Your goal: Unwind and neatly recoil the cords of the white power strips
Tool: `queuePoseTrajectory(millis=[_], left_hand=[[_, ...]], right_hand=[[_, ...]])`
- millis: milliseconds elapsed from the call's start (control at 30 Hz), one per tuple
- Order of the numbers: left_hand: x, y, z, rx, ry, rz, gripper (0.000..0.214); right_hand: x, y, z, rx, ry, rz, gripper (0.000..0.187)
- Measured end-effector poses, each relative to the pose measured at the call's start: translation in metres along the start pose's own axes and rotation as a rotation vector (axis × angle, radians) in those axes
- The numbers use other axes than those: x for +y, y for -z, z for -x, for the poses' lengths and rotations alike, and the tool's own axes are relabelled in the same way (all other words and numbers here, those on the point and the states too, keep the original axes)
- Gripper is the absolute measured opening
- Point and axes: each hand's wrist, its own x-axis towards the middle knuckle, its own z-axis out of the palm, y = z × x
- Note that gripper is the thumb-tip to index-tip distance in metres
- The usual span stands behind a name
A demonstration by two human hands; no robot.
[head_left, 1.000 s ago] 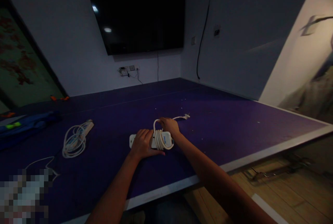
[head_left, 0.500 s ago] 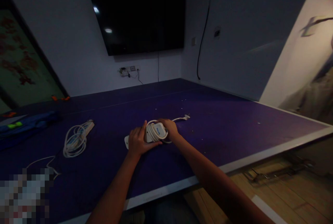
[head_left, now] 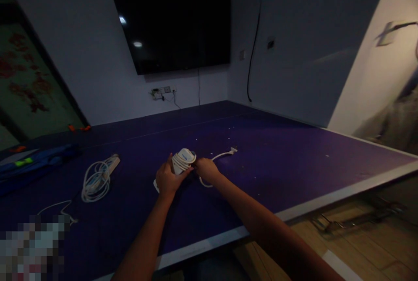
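Note:
A white power strip [head_left: 187, 155] with its cable wound around one end is gripped in my left hand [head_left: 167, 178], over the purple tabletop [head_left: 209, 215]. The strip's other end pokes out behind the hand, at the left. Just to the right, my right hand [head_left: 207, 170] is closed on the white cable [head_left: 205, 184], close to the wound turns; its fingertips are partly hidden. From there the loose cable curves along the table to a white plug [head_left: 233, 151].
Left of my hands lies a second power strip [head_left: 114, 163] with a coiled white cable [head_left: 95, 183]. Blue cloth [head_left: 42, 159] is at the far left, with orange items [head_left: 85, 128] behind. The table's white edge [head_left: 209, 241] runs before me. A television [head_left: 183, 31] hangs on the wall.
The strip has moved slightly left and tilted up in my left hand. My right hand has come away from the wound end, drawing the cable out to the right.

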Motion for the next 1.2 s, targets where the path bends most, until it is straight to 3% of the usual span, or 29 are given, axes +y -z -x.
queuePoseTrajectory(millis=[233, 433, 533, 667, 767, 833, 1067, 1200], left_hand=[[-0.004, 0.004, -0.007, 0.016, 0.173, -0.031, 0.077], [-0.008, 0.002, -0.011, 0.008, 0.196, -0.079, 0.074], [-0.014, 0.004, -0.014, 0.038, 0.237, -0.147, 0.071], [-0.022, 0.007, -0.018, 0.067, 0.292, -0.237, 0.069], [-0.024, 0.008, -0.019, 0.072, 0.321, -0.258, 0.071], [-0.023, 0.008, -0.02, 0.08, 0.354, -0.257, 0.074], [-0.024, 0.012, -0.022, 0.064, 0.376, -0.236, 0.092], [-0.027, 0.011, -0.022, 0.015, 0.313, -0.185, 0.082]], right_hand=[[-0.016, -0.009, 0.0, -0.016, 0.174, 0.005, 0.034], [-0.014, -0.016, 0.001, 0.018, 0.164, -0.128, 0.031], [-0.008, -0.023, 0.0, -0.032, 0.099, -0.427, 0.019], [-0.005, -0.029, -0.003, -0.214, -0.054, -1.051, 0.012], [-0.007, -0.028, -0.003, -0.266, -0.004, -1.512, 0.021], [-0.01, -0.025, 0.0, -0.28, 0.062, -1.696, 0.031], [-0.014, -0.02, 0.008, -0.346, 0.149, -1.709, 0.049], [-0.013, -0.019, 0.007, -0.28, 0.127, -1.693, 0.053]])
